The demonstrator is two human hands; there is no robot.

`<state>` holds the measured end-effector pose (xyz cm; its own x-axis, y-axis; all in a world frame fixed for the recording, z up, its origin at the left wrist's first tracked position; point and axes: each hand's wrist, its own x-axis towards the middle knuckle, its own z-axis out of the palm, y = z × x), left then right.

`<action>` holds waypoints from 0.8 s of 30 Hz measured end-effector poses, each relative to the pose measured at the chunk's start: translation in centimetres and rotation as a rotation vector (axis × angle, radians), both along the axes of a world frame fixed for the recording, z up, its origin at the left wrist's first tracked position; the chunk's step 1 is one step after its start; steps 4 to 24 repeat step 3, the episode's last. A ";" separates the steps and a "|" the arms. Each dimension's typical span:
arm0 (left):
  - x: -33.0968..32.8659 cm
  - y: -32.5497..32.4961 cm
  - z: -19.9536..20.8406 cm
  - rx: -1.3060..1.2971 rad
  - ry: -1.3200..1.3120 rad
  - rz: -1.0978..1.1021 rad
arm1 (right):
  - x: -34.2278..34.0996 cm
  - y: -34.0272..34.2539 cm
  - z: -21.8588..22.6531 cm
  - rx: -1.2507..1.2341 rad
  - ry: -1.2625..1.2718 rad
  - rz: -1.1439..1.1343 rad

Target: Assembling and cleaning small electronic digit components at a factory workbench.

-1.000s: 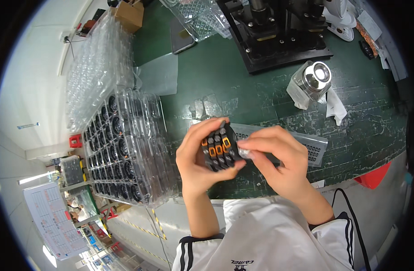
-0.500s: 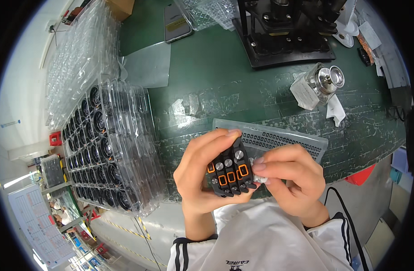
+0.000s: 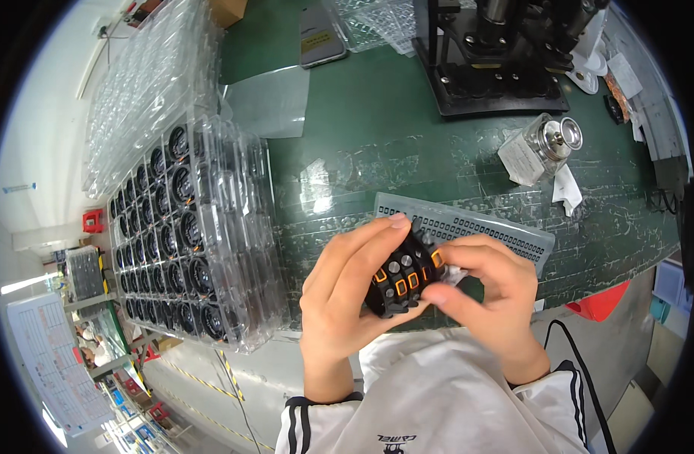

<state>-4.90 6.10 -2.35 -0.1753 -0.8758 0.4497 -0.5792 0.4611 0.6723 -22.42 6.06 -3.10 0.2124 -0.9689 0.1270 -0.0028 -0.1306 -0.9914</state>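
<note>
My left hand [image 3: 345,284] is wrapped around a row of curved black parts [image 3: 407,281] with orange rectangular frames and round silver discs. The row is held tilted above the table's near edge. My right hand [image 3: 492,291] is closed at the right end of the row, its index finger and thumb on the last part. A crumpled white wipe [image 3: 456,275] shows between those fingers, partly hidden. Just beyond my hands lies a flat clear sheet [image 3: 506,240] with rows of small black rectangular frames.
Stacked clear trays [image 3: 248,227] of round black parts stand at the left, with a pile of clear trays [image 3: 154,91] behind. A phone [image 3: 320,41], a black press-like fixture [image 3: 498,83] and a glass bottle with metal top [image 3: 540,151] occupy the far side.
The black parts have turned and tilted in my left hand. My right fingers have moved from pinching the wipe beside the row onto its right-end part. The view has shifted slightly.
</note>
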 end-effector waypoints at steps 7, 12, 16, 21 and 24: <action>1.2 0.5 0.6 -0.026 -0.054 0.024 | 0.0 -0.2 -1.7 0.180 -0.141 -0.055; 1.2 0.5 0.6 -0.026 -0.054 0.024 | 0.0 -0.2 -1.7 0.180 -0.141 -0.055; 1.2 0.5 0.6 -0.026 -0.054 0.024 | 0.0 -0.2 -1.7 0.180 -0.141 -0.055; 1.2 0.5 0.6 -0.026 -0.054 0.024 | 0.0 -0.2 -1.7 0.180 -0.141 -0.055; 1.2 0.5 0.6 -0.026 -0.054 0.024 | 0.0 -0.2 -1.7 0.180 -0.141 -0.055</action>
